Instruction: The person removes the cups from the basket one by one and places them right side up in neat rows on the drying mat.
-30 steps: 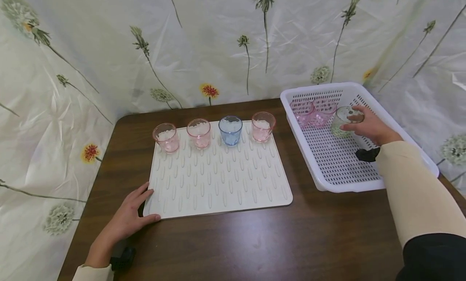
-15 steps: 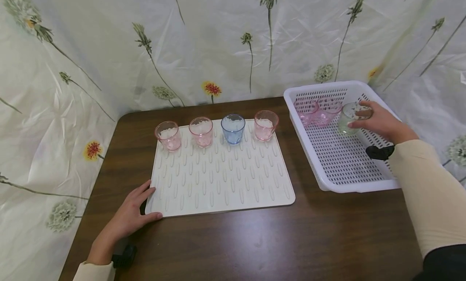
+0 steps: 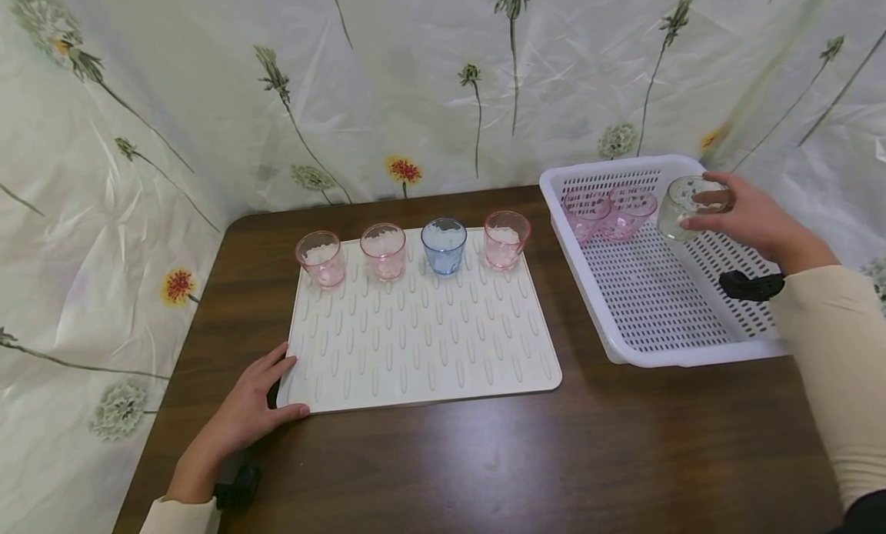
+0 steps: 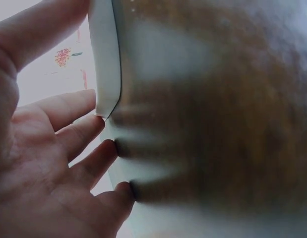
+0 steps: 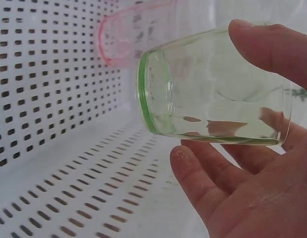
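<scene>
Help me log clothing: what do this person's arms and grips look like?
Left sleeve and right sleeve are cream, with black material at the latter's far end. Left grip and right grip are ungloved. Left-wrist device and right-wrist device are black.

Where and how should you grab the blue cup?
Grip the blue cup by its sides below the rim, probably from the near side: it's upright and widens upward, with bare mat in front and pink cups to its left and right.
</scene>
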Tool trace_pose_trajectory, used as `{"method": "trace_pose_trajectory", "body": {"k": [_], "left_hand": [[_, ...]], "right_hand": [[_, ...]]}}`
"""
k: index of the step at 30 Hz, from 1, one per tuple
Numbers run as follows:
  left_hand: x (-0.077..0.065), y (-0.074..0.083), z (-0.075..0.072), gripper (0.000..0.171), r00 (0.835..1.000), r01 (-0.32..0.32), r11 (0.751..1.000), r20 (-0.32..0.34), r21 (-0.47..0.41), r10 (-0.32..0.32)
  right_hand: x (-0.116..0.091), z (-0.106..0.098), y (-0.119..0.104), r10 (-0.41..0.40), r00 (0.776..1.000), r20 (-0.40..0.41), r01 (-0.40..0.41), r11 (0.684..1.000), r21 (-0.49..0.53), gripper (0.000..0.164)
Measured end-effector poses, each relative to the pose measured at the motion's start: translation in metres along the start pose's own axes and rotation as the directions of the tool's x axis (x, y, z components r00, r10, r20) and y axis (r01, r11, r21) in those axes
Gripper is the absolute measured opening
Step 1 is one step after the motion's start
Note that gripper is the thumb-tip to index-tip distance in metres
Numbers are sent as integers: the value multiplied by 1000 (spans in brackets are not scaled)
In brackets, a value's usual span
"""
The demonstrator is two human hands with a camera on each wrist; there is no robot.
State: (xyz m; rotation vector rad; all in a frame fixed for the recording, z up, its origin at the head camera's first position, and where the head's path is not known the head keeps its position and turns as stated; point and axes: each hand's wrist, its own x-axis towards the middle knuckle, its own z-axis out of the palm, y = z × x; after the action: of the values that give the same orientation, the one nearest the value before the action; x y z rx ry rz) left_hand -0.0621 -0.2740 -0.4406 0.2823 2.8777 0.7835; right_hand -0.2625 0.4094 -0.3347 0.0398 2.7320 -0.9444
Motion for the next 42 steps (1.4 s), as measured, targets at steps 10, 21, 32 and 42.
{"method": "trace_pose_trajectory", "body": {"k": [10, 21, 32, 42], "left_hand": [[-2, -1, 2, 83, 1000, 20, 1000, 14, -8, -20], [-3, 1, 1, 83, 999, 32, 999, 17, -16, -31], [-4, 1, 0, 84, 999, 34, 999, 18, -17, -33], [-2, 3, -1, 83, 1000, 28, 999, 13, -21, -27]], "right_hand": [[-4, -5, -22, -68, 996, -58, 69, 998, 7, 102], [-12, 0, -59, -149, 987, -66, 148, 989, -18, 99], [-25, 13, -110, -290, 957, -21, 288, 955, -64, 94], [-32, 30, -138, -364, 931, 24, 365, 930, -45, 92]]}}
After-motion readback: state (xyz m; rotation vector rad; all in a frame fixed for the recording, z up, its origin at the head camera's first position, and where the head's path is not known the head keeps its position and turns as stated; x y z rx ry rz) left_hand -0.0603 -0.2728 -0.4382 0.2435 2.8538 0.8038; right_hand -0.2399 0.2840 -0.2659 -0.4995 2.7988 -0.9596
